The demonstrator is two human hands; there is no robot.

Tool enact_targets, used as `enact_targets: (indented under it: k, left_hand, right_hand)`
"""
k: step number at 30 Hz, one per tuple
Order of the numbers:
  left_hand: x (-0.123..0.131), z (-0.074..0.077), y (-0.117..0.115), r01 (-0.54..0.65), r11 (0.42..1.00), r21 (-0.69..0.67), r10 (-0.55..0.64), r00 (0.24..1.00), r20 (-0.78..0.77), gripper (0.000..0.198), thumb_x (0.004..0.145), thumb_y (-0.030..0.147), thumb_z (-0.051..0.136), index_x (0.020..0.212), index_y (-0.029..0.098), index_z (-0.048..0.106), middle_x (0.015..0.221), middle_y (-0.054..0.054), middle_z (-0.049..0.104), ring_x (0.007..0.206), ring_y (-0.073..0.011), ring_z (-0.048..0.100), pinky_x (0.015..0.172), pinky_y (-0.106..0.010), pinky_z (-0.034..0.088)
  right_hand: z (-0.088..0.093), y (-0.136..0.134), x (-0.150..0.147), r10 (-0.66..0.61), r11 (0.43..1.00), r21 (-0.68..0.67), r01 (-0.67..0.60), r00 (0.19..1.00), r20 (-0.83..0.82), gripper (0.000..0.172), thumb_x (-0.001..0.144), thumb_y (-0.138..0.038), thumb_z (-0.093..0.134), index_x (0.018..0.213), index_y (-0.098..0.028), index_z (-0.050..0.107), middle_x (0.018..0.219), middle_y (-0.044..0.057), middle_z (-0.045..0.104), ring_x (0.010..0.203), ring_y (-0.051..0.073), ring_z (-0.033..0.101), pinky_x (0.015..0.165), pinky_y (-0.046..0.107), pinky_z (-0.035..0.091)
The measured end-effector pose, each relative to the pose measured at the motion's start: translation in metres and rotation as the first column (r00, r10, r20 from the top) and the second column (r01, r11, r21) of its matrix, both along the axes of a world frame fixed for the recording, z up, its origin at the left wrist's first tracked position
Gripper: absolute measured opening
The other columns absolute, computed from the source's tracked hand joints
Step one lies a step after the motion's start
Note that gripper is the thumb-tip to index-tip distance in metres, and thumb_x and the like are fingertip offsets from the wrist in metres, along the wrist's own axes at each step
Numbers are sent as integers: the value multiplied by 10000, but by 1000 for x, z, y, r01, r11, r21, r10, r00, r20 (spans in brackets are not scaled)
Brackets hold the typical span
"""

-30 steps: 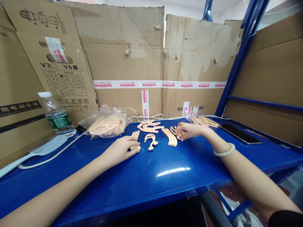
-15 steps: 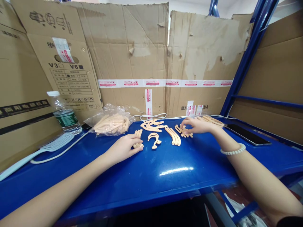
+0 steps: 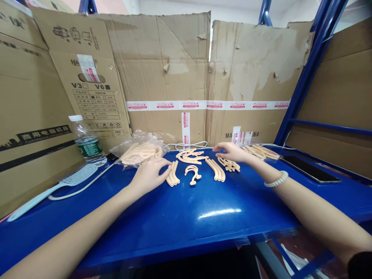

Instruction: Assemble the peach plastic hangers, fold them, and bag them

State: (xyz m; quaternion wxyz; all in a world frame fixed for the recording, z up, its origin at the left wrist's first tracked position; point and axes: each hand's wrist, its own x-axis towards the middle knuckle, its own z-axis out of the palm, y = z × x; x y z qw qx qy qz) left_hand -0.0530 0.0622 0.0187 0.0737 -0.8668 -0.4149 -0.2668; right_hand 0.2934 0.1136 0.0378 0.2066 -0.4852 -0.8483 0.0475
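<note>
My left hand (image 3: 149,174) is beside a row of curved beige wooden-looking strips (image 3: 174,173), its thumb and fingers apart and nothing visible in them. To the right of those strips lie a few small curved pieces (image 3: 192,173) with knobbed ends. My right hand (image 3: 231,151) hovers at the back, open, fingers stretched to the left, over a pile of small beige pieces (image 3: 231,166). Between the hands are a loose heap of longer curved pieces (image 3: 190,156) and a second row of curved strips (image 3: 215,169). Whether the left fingertips touch their row I cannot tell.
A clear plastic bag (image 3: 139,151) of beige parts sits behind my left hand. Left of it are a water bottle (image 3: 90,146), a pale hairbrush (image 3: 61,186) and a white cable (image 3: 84,190). At right lie more strips (image 3: 261,151) and a phone (image 3: 309,169). Cardboard panels (image 3: 162,77) stand behind.
My right hand has lifted off the small pieces and moved left and back. My left hand has drawn back from the left row of strips, uncovering more of it. The view has shifted slightly.
</note>
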Motion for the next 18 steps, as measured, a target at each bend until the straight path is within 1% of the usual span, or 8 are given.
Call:
enact_targets:
  k: [2,5,8,9,11,13,15,18]
  left_hand:
    - [-1,0,0,-25,1000,11,25,1000,3,265,910,336,472,989,218,696,1038,-38,728,980,-238,658,872,-392,508]
    - [-1,0,1,-44,999,22,44,999,8,258,901,333,474,979,229,697,1044,-31,728,984,-232,657,893,-391,503]
    - [-1,0,1,-53,999,11,53,999,2,270,904,335,467,981,221,699,1040,-37,725,982,-240,653,896,-405,503]
    - [0,0,0,-54,999,6,54,999,-1,273,904,335,466,984,217,700,1038,-39,724,983,-244,650,894,-409,504]
    - [0,0,-1,-51,999,-3,51,999,-4,273,906,331,466,989,216,699,1038,-37,723,984,-243,648,895,-408,505]
    - [1,0,-1,-43,999,1,43,999,-4,265,908,327,466,987,221,696,1036,-32,724,983,-236,649,890,-397,506]
    - [1,0,-2,-34,999,8,34,999,-2,262,912,326,463,984,224,692,1035,-32,724,983,-232,650,882,-388,507]
    - [1,0,-3,-29,1000,4,29,1000,-4,264,916,328,462,992,221,691,1035,-34,722,984,-232,652,880,-388,507]
  right_hand:
    - [4,13,-13,12,999,-36,-12,1000,22,260,835,-227,580,1084,-172,630,1067,84,699,1004,215,646,850,347,509]
    - [11,36,-31,19,997,-72,-15,998,56,340,835,-229,596,1167,-152,608,1109,108,692,1013,226,649,889,352,498]
    - [16,59,-45,31,990,-138,-15,993,112,472,815,-260,640,1263,-134,561,1231,141,642,1094,255,620,952,371,471]
    - [16,65,-50,49,985,-173,-25,989,137,541,782,-277,682,1288,-137,549,1281,142,614,1137,264,598,978,370,458]
    - [17,73,-57,98,966,-253,-49,977,187,713,666,-299,788,1318,-154,537,1361,128,558,1213,281,548,1023,362,432]
    - [17,78,-62,140,945,-322,-61,964,227,850,536,-293,861,1315,-164,548,1385,118,538,1244,299,520,1043,369,421]
    - [17,81,-66,160,929,-365,-59,954,254,897,474,-293,884,1300,-155,562,1372,125,548,1243,313,518,1041,381,424]
    - [14,86,-70,165,920,-390,-48,948,271,859,509,-303,865,1296,-147,560,1348,132,564,1207,298,548,1009,365,446]
